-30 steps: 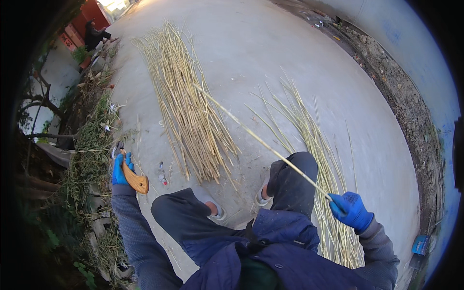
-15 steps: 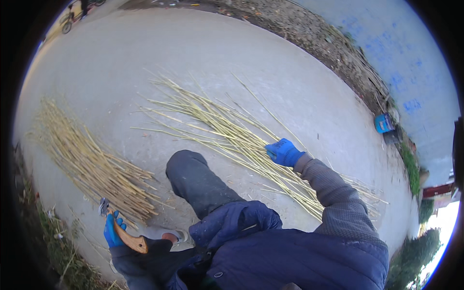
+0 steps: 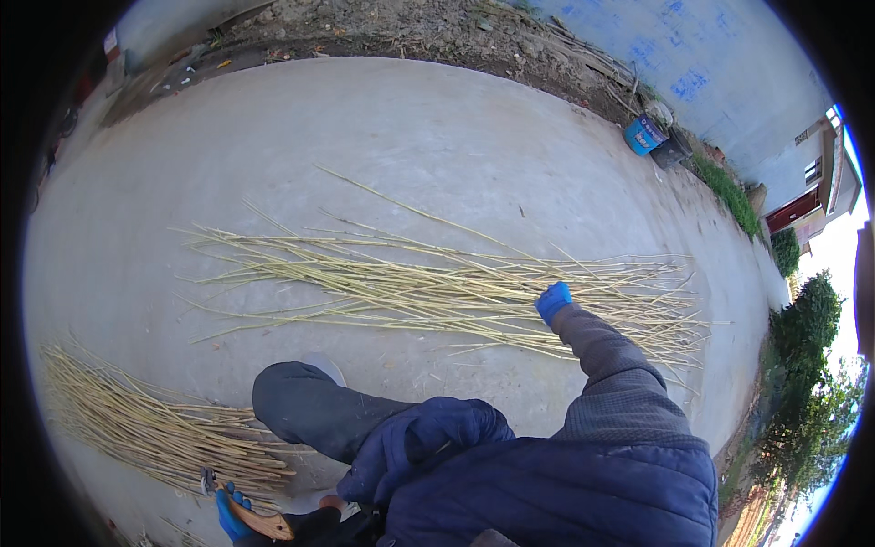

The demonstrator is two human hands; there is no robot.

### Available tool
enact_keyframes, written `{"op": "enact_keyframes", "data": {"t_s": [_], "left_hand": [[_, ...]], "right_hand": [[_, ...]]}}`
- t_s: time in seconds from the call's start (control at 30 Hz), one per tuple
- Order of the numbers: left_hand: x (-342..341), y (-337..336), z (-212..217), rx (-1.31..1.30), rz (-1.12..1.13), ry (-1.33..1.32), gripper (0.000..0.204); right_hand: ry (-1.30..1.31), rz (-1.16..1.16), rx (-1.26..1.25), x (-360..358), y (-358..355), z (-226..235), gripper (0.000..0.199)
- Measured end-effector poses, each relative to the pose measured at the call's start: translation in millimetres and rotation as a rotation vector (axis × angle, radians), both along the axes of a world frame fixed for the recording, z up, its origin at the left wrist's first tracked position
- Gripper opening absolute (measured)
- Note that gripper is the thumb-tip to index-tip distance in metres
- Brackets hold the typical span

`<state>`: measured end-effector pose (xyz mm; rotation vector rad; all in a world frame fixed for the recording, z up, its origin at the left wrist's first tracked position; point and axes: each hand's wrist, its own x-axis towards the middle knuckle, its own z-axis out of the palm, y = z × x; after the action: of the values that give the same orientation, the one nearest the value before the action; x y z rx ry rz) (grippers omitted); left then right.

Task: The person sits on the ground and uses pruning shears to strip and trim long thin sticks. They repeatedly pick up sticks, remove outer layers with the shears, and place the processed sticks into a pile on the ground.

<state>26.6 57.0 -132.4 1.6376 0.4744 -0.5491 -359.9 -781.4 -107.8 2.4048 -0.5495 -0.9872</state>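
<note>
My right hand [image 3: 552, 302], in a blue glove, reaches forward to a long spread of thin yellow-green stalks [image 3: 401, 294] lying on the concrete. Its fingers look curled into the stalks, though their tips are hidden. At the lower left my left hand [image 3: 232, 518], also gloved in blue, is wrapped round a tool with a curved wooden handle [image 3: 269, 525] and a small metal head [image 3: 208, 480]. This tool is beside a second bundle of browner stalks [image 3: 173, 438], which lies to the left of my bent knee.
Pale concrete [image 3: 365, 118] lies under the stalks. Beyond it runs a dirt strip [image 3: 401, 36] with debris. A blue bucket [image 3: 644, 135] and a dark bucket [image 3: 673, 149] stand by a blue-stained wall [image 3: 711, 73]. Green bushes [image 3: 802, 337] grow at the right.
My view has turned to the right, so the stalks now run more nearly crosswise. My right hand stays at the stalk spread; my left still holds the wooden-handled tool.
</note>
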Motion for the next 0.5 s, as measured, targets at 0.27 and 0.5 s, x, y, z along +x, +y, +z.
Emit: {"op": "enact_keyframes", "data": {"t_s": [0.27,0.5], "left_hand": [[-44,-44,83,0.040,0.111,-0.021,0.067],[-53,-28,121,-0.240,0.322,-0.219,0.047]], "right_hand": [[0.039,-0.042,-0.218,44,-13,18,0.015],[-0.650,0.440,0.304,374,134,58,0.034]]}}
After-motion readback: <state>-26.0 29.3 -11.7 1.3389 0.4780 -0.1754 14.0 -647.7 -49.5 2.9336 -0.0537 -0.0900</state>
